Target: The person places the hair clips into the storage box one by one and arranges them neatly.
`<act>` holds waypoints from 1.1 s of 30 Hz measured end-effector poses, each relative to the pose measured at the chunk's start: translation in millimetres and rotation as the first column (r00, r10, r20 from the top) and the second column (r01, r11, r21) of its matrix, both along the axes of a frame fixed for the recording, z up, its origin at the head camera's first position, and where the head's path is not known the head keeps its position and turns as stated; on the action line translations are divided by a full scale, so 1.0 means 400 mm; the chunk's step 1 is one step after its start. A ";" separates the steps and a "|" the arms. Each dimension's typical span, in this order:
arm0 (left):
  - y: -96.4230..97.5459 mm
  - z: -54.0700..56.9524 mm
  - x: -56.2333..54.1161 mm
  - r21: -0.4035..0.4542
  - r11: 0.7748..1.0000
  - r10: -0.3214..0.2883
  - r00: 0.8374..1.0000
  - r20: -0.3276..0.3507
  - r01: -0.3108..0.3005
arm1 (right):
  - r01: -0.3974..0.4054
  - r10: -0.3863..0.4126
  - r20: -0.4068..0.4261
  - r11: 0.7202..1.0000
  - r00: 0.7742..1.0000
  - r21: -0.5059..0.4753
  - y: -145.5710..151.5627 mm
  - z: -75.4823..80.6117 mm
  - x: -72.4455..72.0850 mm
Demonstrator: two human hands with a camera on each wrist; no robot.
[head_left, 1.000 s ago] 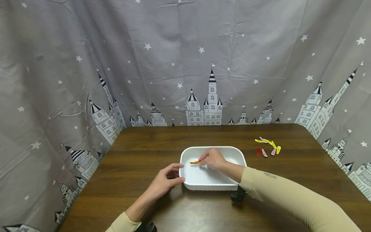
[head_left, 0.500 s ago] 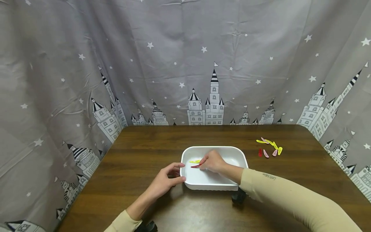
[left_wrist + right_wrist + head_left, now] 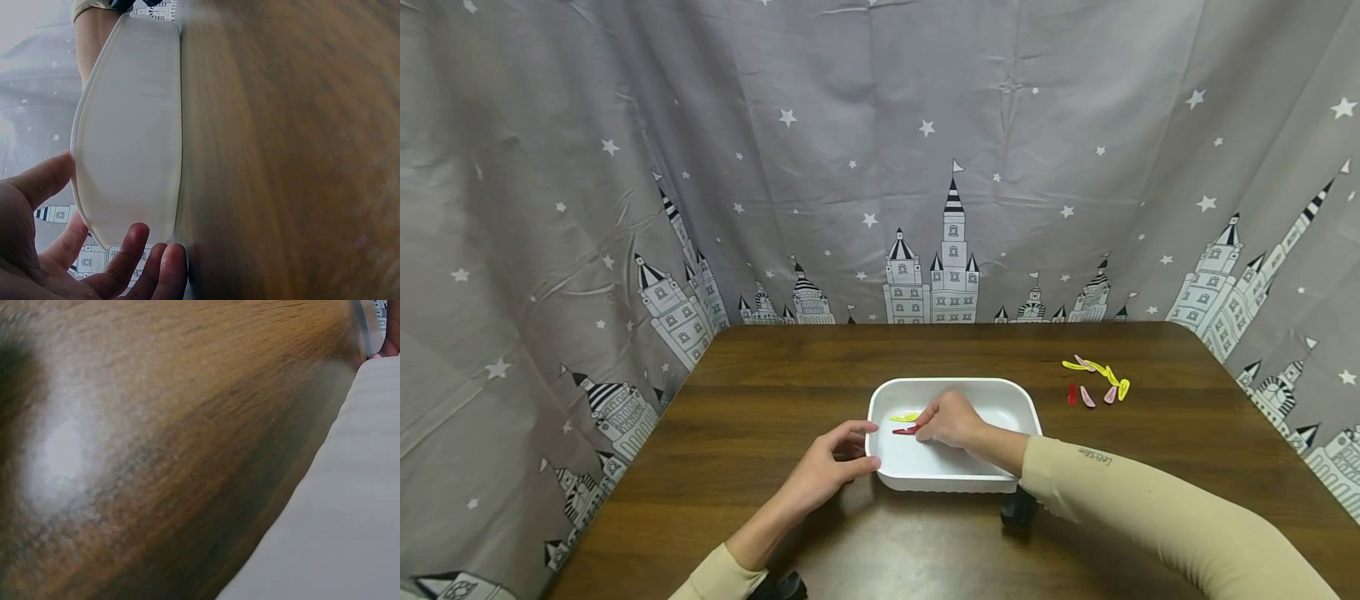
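In the head view my right hand (image 3: 953, 419) reaches into a white plastic tray (image 3: 955, 485) and pinches a red snap hair clip (image 3: 906, 431) low over its bottom. Just behind that clip lies a yellow snap hair clip (image 3: 903, 417). My left hand (image 3: 820, 471) touches the tray's left end, thumb and forefinger at the rim. The left wrist view has the left hand (image 3: 69, 250) with its fingers spread and loosely bent along the tray's outer wall (image 3: 134, 131). In the right wrist view the tray's side (image 3: 350, 500) shows, but the right hand's fingers are hidden.
On the brown wooden table (image 3: 760, 392), at the back right, several yellow hair clips (image 3: 1123, 389), pink hair clips (image 3: 1087, 397) and one red hair clip (image 3: 1072, 393) lie loosely grouped. Behind the table hangs a grey curtain (image 3: 820, 192) printed with castles and stars.
My right hand has brought the red hair clip slightly toward me, from against the yellow clip to a spot in front of it. My left hand stays at the tray's end.
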State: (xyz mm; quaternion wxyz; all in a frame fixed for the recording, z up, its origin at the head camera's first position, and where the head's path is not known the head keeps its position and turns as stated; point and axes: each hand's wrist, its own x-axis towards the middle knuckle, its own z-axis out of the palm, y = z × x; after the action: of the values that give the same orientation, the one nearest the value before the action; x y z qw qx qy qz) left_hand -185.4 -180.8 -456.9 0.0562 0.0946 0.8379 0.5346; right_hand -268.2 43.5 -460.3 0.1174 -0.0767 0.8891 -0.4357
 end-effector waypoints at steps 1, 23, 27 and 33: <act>0.000 0.000 0.000 0.000 1.000 0.001 1.000 0.000 -0.001 | 0.000 0.000 -0.001 1.000 1.000 0.000 0.000 0.001 0.001; 0.001 0.002 -0.001 0.002 1.000 0.004 1.000 0.021 -0.004 | 0.019 -0.019 -0.007 1.000 1.000 -0.013 0.002 0.000 0.002; 0.001 0.002 -0.002 0.000 1.000 0.006 1.000 0.027 -0.006 | 0.025 -0.025 -0.005 1.000 1.000 -0.014 0.000 -0.003 0.002; 0.001 0.003 0.000 0.002 1.000 0.005 1.000 0.030 -0.005 | 0.035 -0.035 -0.009 0.999 0.999 -0.008 -0.003 -0.004 0.001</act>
State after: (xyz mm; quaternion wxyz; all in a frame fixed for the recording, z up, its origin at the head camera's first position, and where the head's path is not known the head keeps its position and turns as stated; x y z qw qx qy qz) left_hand -185.5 -180.3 -455.8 0.0673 0.0846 0.8367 0.5368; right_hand -267.8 42.2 -461.9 0.1055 -0.0638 0.8890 -0.4410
